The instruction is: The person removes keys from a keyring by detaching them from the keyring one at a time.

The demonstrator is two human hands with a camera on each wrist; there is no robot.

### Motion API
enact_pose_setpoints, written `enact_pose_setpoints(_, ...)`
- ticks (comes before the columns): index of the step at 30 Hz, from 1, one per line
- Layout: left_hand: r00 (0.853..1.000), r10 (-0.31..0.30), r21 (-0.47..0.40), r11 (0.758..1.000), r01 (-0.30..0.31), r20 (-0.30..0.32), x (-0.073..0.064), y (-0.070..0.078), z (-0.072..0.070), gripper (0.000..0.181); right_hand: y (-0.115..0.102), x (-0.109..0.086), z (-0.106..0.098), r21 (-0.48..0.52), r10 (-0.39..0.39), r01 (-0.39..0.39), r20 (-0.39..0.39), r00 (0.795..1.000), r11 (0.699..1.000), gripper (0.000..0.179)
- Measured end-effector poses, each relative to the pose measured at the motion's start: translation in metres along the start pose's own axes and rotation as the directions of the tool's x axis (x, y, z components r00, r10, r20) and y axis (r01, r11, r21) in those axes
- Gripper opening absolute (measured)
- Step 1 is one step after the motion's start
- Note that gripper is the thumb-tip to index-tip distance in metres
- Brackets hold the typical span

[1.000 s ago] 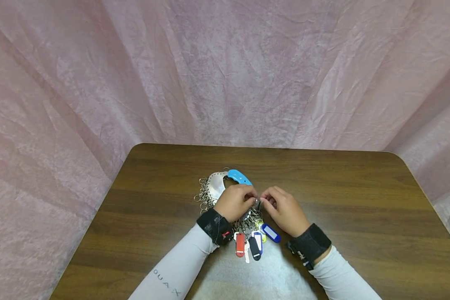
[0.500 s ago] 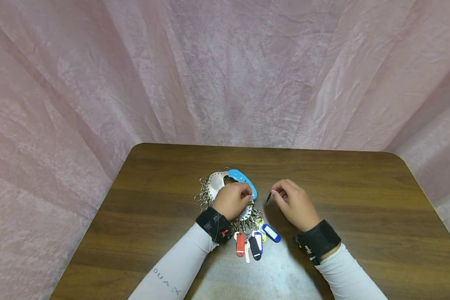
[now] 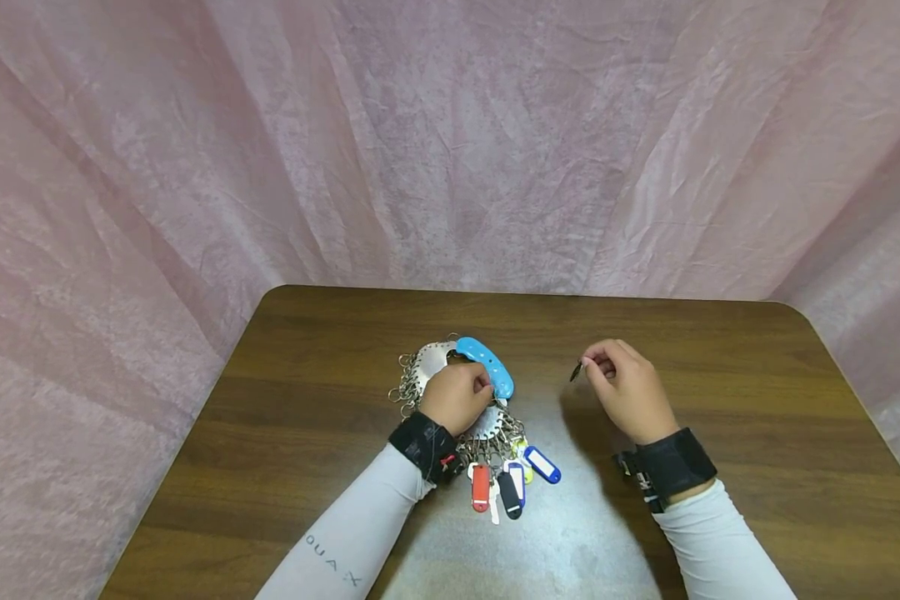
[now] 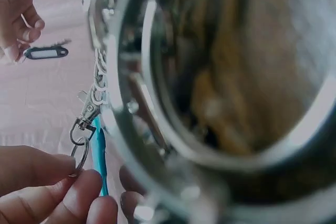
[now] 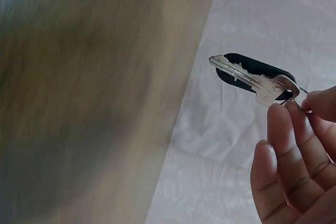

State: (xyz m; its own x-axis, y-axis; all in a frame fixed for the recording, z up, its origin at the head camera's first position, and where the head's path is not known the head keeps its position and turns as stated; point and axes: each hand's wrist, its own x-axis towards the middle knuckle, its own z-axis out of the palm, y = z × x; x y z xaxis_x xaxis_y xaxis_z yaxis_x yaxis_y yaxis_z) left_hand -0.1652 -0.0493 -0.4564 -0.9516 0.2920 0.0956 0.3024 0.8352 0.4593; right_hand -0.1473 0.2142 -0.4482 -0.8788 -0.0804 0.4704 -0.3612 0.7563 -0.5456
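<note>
In the head view a big silver key holder (image 3: 429, 364) with a blue handle (image 3: 495, 372) and many clasps lies on the table. My left hand (image 3: 456, 397) is over its middle. The left wrist view shows that hand's thumb and fingers pinching a split ring (image 4: 85, 153), which hangs linked to a swivel clasp (image 4: 88, 113). My right hand (image 3: 630, 387) is off to the right, above the table. Between its thumb and fingers it pinches a small ring carrying a silver key (image 5: 265, 86) and a black key tag (image 5: 247, 66).
Along the holder's near side lie a red tag (image 3: 480, 487), a black tag (image 3: 509, 495), a blue tag (image 3: 542, 464) and a silver key (image 3: 494, 507). They rest on the brown wooden table (image 3: 720, 358). A pink curtain (image 3: 450, 150) hangs behind the table.
My right hand has moved away from the holder, right and slightly back, with the key and black tag. My left hand has stayed at the holder, shifting only slightly left.
</note>
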Motion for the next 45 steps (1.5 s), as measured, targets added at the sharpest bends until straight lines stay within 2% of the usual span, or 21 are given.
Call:
enact_pose_setpoints(5,0.999,-0.031,0.021,0.999,0.031,0.011,0.000,-0.003,0.000,0.010,0.012,0.002,-0.006,-0.023,0.025,-0.026,-0.029,0.999,0.999,0.007)
enact_pose_setpoints(10,0.999,-0.033,0.034,0.999,0.032,0.030,-0.001,-0.005,0.001,0.011,0.023,0.003,-0.013,-0.045,0.062,-0.064,-0.036,0.997,0.997,0.005)
enact_pose_setpoints(17,0.999,-0.008,0.050,0.999,0.006,0.048,-0.002,-0.006,0.001,0.012,0.032,0.003,-0.020,-0.047,0.126,-0.128,-0.040,0.991,0.991,0.006)
enact_pose_setpoints(21,0.998,0.011,0.021,1.000,-0.012,0.060,-0.004,0.001,-0.004,0.012,0.035,0.005,-0.024,-0.053,0.142,-0.144,-0.041,0.989,0.988,0.008)
enact_pose_setpoints(24,0.995,0.045,0.026,0.999,-0.047,0.084,-0.007,0.008,-0.008,0.011,0.037,0.004,-0.028,-0.060,0.159,-0.161,-0.046,0.986,0.985,0.007)
enact_pose_setpoints(27,0.985,0.111,0.058,0.991,-0.120,0.129,-0.011,0.014,-0.009,0.007,0.042,0.003,-0.031,-0.064,0.182,-0.184,-0.044,0.982,0.981,0.008)
enact_pose_setpoints(31,0.950,0.233,0.080,0.964,-0.254,0.208,-0.014,0.018,-0.005,0.012,0.048,0.001,-0.034,-0.062,0.216,-0.217,-0.030,0.976,0.974,0.011)
enact_pose_setpoints(34,0.929,0.278,0.084,0.948,-0.306,0.245,-0.016,0.020,0.000,0.014,0.053,0.000,-0.036,-0.055,0.243,-0.243,-0.012,0.970,0.969,0.014)
enact_pose_setpoints(40,0.929,0.260,0.093,0.952,-0.293,0.263,-0.018,0.022,0.004,0.012,0.067,-0.002,-0.042,-0.029,0.295,-0.294,0.072,0.953,0.956,0.018)
enact_pose_setpoints(45,0.928,0.250,0.082,0.956,-0.282,0.276,-0.019,0.023,0.005,0.011,0.077,-0.004,-0.044,-0.012,0.353,-0.356,0.166,0.921,0.934,0.022)
